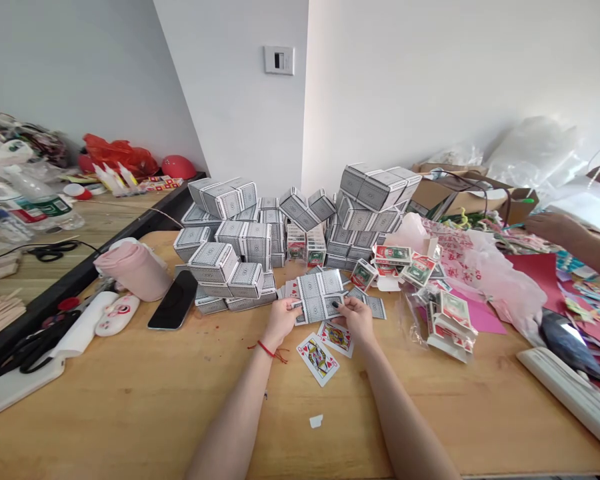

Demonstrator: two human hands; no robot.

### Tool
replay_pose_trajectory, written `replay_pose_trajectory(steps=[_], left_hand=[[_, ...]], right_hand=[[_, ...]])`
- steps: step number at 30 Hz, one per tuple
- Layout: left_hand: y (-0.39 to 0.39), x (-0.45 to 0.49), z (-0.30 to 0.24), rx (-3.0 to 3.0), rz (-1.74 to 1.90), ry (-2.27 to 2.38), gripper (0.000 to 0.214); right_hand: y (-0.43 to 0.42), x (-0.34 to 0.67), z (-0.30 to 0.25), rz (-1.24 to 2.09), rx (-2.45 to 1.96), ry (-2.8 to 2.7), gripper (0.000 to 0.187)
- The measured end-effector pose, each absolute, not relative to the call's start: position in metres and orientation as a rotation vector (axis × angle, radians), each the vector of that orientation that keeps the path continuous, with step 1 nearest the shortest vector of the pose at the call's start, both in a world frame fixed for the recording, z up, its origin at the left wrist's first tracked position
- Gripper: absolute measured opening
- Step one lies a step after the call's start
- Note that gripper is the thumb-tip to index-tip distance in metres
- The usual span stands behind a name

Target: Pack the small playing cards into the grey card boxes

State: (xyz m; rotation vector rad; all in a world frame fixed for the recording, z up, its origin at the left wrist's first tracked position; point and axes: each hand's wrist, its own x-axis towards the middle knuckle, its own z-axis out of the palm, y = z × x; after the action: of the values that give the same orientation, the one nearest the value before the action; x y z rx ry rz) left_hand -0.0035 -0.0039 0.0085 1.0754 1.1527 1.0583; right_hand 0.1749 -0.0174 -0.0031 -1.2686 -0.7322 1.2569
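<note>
My left hand pinches the left edge of a panel of grey-backed playing cards. At the panel's lower right corner, my right hand grips the same cards between thumb and fingers. Below them, a queen of hearts card lies face up, with a second face card partly under the held panel. More loose cards lie beside my right hand. Just behind stand stacked blocks made of folded cards, in a left group and a taller right pile. What joins the held cards is too small to tell.
A black phone and a pink rolled cloth lie left. Opened red-and-green card boxes and a clear plastic bag are on the right. A white paper scrap lies in front. Another person's hand reaches in at far right.
</note>
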Motion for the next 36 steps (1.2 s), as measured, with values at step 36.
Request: replay_pose_trajectory(steps=[36], left_hand=[[-0.004,0.005,-0.007,0.992,1.232,1.258,0.021]], right_hand=[[-0.020,0.167,-0.006,1.316,-1.204,-0.742,0.033]])
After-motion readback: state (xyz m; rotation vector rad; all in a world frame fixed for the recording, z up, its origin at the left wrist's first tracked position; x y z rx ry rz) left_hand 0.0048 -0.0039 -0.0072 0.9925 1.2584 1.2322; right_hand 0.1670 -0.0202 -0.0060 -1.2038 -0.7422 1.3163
